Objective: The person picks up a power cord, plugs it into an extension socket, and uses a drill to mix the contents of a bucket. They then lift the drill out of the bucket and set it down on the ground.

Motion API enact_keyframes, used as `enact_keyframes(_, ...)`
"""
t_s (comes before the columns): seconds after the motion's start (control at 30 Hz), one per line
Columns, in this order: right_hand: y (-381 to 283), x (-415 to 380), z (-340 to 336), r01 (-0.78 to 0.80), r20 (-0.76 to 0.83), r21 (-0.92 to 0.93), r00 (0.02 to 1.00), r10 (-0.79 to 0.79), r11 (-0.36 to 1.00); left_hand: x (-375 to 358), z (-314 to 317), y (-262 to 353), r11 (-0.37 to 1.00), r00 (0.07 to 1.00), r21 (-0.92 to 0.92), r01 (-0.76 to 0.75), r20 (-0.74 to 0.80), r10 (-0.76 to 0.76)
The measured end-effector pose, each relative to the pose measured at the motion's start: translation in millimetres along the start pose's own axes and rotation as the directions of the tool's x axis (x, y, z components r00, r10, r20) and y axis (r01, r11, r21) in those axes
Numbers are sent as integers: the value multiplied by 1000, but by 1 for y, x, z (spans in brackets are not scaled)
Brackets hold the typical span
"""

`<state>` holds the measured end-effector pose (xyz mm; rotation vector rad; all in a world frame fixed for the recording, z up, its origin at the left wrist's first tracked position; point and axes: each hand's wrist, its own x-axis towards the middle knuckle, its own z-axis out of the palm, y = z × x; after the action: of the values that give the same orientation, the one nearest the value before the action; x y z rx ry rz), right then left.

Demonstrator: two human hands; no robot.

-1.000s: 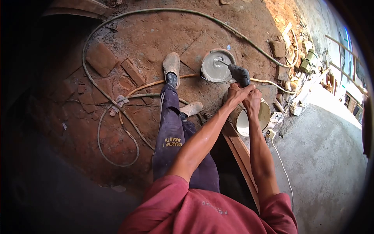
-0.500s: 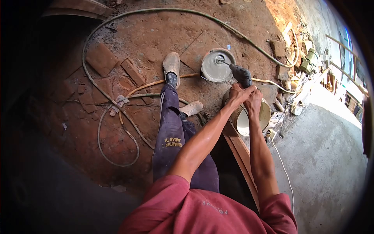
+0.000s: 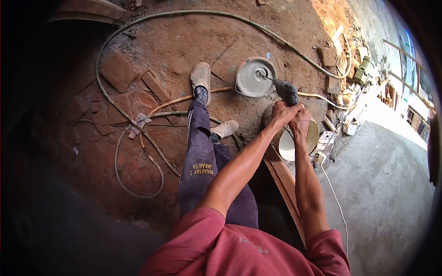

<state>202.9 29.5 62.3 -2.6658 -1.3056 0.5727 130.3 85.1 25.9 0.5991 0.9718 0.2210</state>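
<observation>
Both my hands grip a dark power drill [image 3: 286, 91] by its rear end. My left hand [image 3: 282, 113] and my right hand [image 3: 300, 117] press close together there, fingers wrapped round. From the drill a thin mixing rod [image 3: 267, 77] slants into a bucket [image 3: 239, 84] of wet grey paste [image 3: 252, 84]. Around the rod's end the paste shows a swirled hollow; the tip itself is sunk in it. Below my hands stands a second, pale bucket [image 3: 314, 138], partly hidden by my forearms, with whitish contents.
A long hose [image 3: 198, 11] loops over the dirt floor, crossing an orange hose [image 3: 170, 102]. Broken bricks [image 3: 155, 86] lie left of my feet. A wooden plank [image 3: 283, 179] runs beside my legs. A white cable with a socket [image 3: 321, 158] lies on the grey concrete [image 3: 377, 184]. At right sits a green pump [image 3: 364, 71].
The paste's surface has altered: the swirl round the rod is wider and more ringed. My hands and the drill stay almost in place.
</observation>
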Motion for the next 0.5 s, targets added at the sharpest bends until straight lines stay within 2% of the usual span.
enact_keyframes(0.03,5,-1,3,-33,4,52,999,33,998,-2,1,-2,1000,1000,-2,-27,-12,27)
enact_keyframes(0.17,12,-3,6,-4,-33,-19,999,3,1000,-7,3,1,997,998,-43,-64,5,64)
enact_keyframes(0.27,13,-11,3,-42,12,69,999,41,997,4,12,-29,991,997,-101,-83,-14,82)
enact_keyframes(0.33,22,-7,11,48,4,-99,999,-48,994,1,7,-18,993,996,-82,-80,21,82)
enact_keyframes(0.37,27,-5,16,49,2,-95,999,-49,994,0,3,-13,994,996,-79,-82,20,84)
enact_keyframes(0.43,24,-8,10,11,22,-72,1000,-10,997,-5,4,-10,998,1000,57,-5,7,4)
enact_keyframes(0.47,21,-6,8,15,17,-71,1000,-14,997,-5,5,-6,998,1000,58,-11,7,11)
enact_keyframes(0.5,18,-5,8,-8,-11,27,1000,9,1000,-3,6,-8,999,999,-3,-34,5,34)
